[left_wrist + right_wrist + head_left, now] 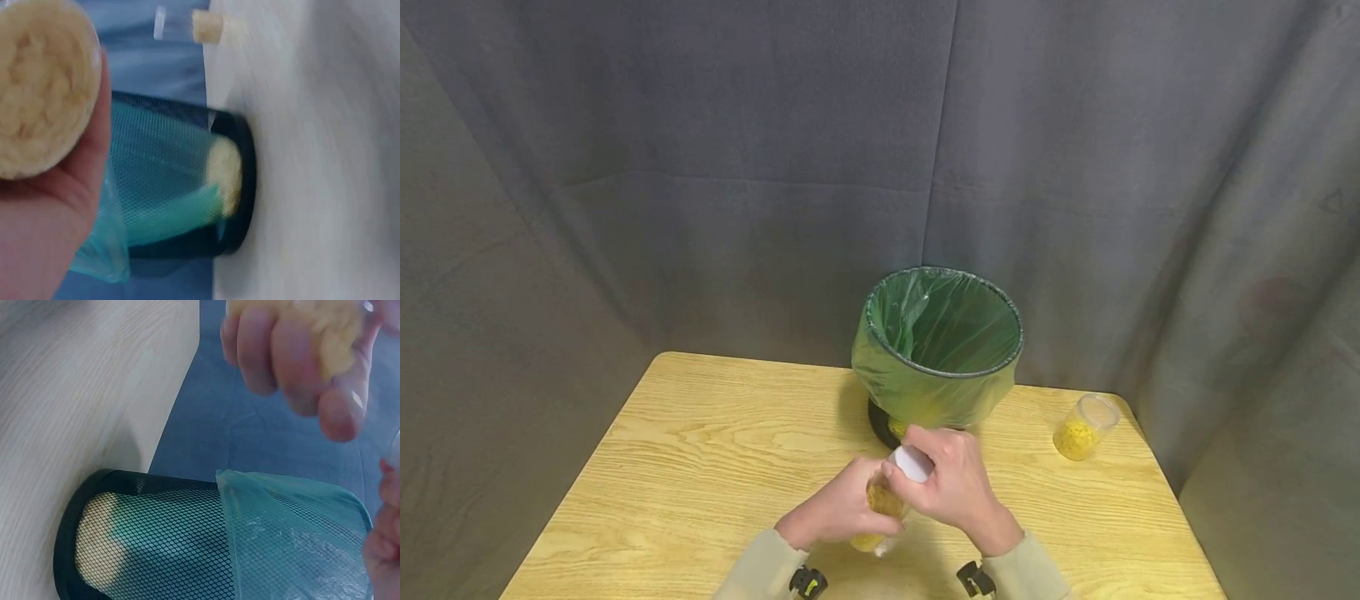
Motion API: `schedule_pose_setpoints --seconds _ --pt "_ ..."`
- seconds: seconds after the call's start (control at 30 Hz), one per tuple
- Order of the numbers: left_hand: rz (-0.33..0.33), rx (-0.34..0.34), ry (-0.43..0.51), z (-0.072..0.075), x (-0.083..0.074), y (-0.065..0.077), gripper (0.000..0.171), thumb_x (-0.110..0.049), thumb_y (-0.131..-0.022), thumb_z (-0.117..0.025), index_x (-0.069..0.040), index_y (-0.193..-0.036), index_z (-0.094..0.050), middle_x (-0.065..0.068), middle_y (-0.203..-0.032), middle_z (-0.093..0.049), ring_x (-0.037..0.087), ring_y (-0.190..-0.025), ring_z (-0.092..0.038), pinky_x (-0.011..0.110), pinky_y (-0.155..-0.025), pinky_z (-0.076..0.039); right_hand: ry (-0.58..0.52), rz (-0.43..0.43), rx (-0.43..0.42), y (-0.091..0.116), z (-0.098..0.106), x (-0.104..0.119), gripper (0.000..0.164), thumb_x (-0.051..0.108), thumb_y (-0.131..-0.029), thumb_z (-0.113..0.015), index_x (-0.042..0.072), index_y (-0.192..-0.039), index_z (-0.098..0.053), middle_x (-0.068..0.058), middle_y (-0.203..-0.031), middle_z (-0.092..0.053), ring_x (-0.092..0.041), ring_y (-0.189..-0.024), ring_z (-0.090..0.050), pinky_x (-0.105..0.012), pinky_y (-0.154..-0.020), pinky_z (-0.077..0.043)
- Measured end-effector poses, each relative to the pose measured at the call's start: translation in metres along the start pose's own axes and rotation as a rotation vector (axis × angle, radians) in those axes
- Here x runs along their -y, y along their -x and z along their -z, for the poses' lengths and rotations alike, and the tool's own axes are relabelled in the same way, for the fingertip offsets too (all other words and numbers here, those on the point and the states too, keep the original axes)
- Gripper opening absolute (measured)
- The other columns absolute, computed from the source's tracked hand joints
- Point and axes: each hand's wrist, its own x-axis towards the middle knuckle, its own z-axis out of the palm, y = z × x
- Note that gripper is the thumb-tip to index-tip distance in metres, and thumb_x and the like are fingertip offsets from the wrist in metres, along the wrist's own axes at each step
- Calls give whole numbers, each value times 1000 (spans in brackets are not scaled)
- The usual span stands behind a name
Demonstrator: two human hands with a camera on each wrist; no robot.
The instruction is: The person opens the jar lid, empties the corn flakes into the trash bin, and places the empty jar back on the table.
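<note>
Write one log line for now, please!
left hand: grips jar; right hand: grips white lid; bin: green-lined, beyond hands; other jar: on table

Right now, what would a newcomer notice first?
Probably the green-lined mesh bin, near the far edge of the table. In front of it, the left hand grips a clear jar of yellow pieces, the right hand on its white lid. A second jar stands toward the far right corner.
</note>
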Motion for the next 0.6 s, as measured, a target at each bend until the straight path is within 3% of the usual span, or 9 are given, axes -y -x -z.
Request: schedule_pose_setpoints --seconds 0.1,0.2,0.47,0.6 --pt "-7 46 86 -2 2 1 48 -10 -83 -75 -7 -129 -62 -1 -122 -67 15 -111 -62 37 -99 -48 -40 17 44 2 2 -1 24 33 -80 -68 22 -74 -48 14 -58 -39 0 -50 -37 -15 -44 -28" --pt "1 41 75 -4 4 2 48 -12 -84 -75 -8 -130 -62 -3 -124 -67 14 -112 -62 36 -98 -48 -65 2 95 4 4 -3 22 33 -81 -68 22 -77 -50 15 -60 -40 1 -50 -37 -14 -44 -28" --pt "86 -73 -89 -3 5 2 44 -13 -80 -80 -22 -120 -66 -10 -106 -70 7 -88 -65 30 -77 -55 -43 -125 214 7 11 -7 35 57 -90 -68 23 -92 -59 17 -65 -44 1 -53 -42 -17 -45 -33" --pt "98 -144 -271 0 3 1 42 -21 -77 -82 -26 -115 -65 -12 -100 -70 5 -88 -64 29 -78 -53 20 -211 262 6 16 -7 41 63 -92 -63 22 -97 -62 19 -60 -40 2 -50 -39 -21 -44 -33"
